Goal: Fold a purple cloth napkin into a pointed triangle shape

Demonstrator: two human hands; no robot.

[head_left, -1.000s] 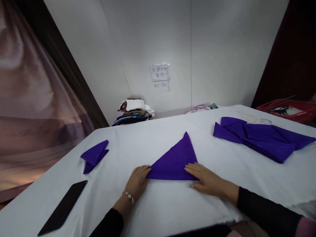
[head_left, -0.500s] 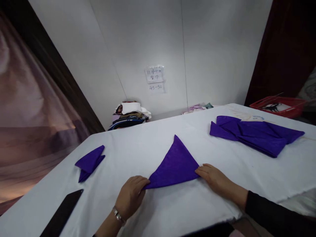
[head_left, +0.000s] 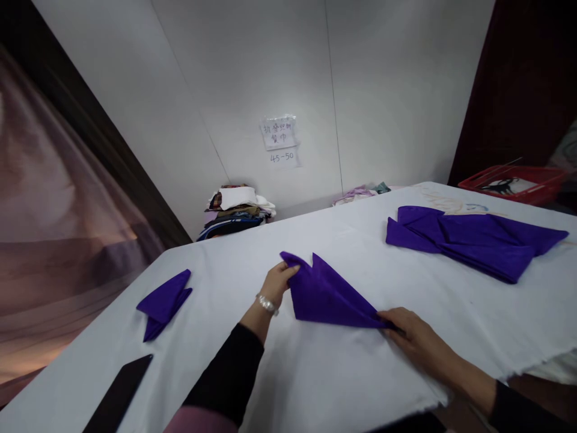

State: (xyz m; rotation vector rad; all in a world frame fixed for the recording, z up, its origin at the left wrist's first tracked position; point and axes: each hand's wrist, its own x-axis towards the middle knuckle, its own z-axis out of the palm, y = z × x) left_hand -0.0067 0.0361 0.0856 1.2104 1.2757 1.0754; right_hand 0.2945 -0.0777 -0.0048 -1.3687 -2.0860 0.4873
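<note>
A purple napkin (head_left: 327, 293), folded into a triangle, lies on the white table (head_left: 315, 373) in front of me. My left hand (head_left: 279, 281) pinches its left corner and holds that corner up near the top point of the napkin. My right hand (head_left: 412, 340) presses down on the right corner of the napkin, fingers together on the cloth. A bracelet is on my left wrist.
A small folded purple napkin (head_left: 164, 300) lies at the left. A pile of purple napkins (head_left: 473, 240) sits at the right. A black phone (head_left: 119, 394) is near the front left edge. A red basket (head_left: 514, 180) and a stack of cloths (head_left: 237, 207) stand beyond the table.
My left hand has lifted the napkin's left corner and carried it up toward the top point. My right hand has slid to the right corner and stays pressed there.
</note>
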